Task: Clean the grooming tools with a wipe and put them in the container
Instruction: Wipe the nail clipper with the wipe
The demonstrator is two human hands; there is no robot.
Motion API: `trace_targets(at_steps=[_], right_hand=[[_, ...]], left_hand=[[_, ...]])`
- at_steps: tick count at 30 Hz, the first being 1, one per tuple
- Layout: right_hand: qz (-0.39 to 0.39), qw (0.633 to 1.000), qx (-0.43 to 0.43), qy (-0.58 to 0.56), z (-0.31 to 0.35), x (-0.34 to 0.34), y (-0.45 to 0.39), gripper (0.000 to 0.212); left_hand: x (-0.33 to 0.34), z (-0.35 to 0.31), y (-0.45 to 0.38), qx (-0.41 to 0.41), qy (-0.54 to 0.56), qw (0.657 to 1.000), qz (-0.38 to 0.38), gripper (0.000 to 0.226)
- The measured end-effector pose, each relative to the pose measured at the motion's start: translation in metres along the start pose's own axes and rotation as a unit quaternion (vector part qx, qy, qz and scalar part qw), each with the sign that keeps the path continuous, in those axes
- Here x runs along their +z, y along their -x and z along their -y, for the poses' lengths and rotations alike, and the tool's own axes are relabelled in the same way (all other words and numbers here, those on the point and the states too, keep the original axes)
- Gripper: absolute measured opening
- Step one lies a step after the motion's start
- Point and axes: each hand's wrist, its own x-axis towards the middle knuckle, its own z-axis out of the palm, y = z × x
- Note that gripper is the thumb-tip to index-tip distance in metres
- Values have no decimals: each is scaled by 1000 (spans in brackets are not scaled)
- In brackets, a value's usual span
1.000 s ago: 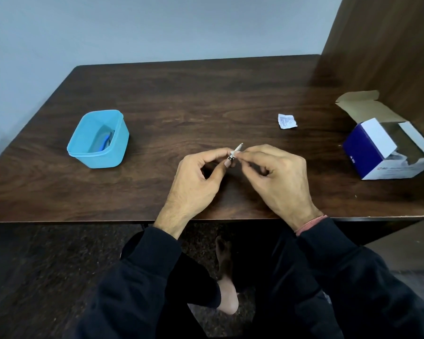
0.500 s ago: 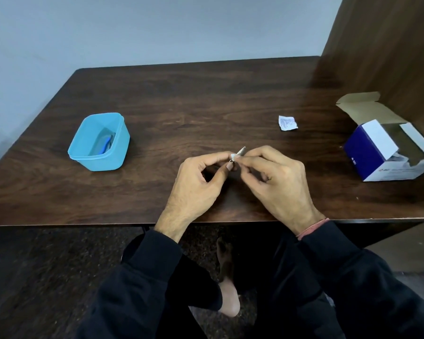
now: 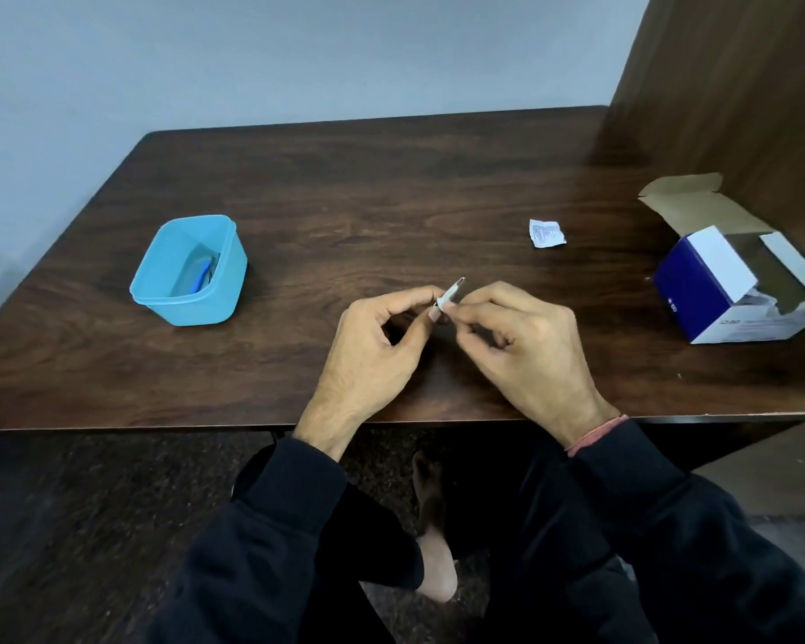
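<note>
We are partway through the job, and the wiping of one small tool is the step in hand. Our left hand [image 3: 382, 346] pinches the near end of a slim metal grooming tool [image 3: 454, 290] between thumb and forefinger, while our right hand [image 3: 521, 346] pinches a small white wipe [image 3: 445, 303] folded around the tool's shaft, the other fingers curled under; both hands hover just above the front middle of the dark wooden table [image 3: 391, 188]. The tool's bright tip pokes up and away past the wipe, so only that end is bare; what kind of tool it is we cannot tell at this size. The light blue plastic container [image 3: 184, 302] stands well apart to our left, lid off, and a blue-handled tool [image 3: 204, 275] already lies inside it, which we take as one piece cleaned and stowed. How many pieces are in there we cannot make out through the wall. A torn white wipe sachet [image 3: 547, 233] lies on the table beyond our right hand, and an open blue and white carton [image 3: 735, 290] sits at the far right edge. We see no other loose tool on the table, so what seems left is to finish rubbing this one and carry it across to the container.
</note>
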Motion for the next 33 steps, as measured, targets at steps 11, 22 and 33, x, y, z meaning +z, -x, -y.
trace_targets(at_steps=[11, 22, 33], right_hand=[[-31, 998, 46, -6, -4, 0, -3, 17], [2, 1000, 26, 11, 0, 0, -1, 12], [-25, 998, 57, 1, -5, 0, -4, 18]], left_hand=[[2, 2, 0, -22, -19, 1000, 5, 22], [2, 3, 0, -11, -11, 1000, -1, 22], [4, 3, 0, -28, -48, 998, 1, 22]])
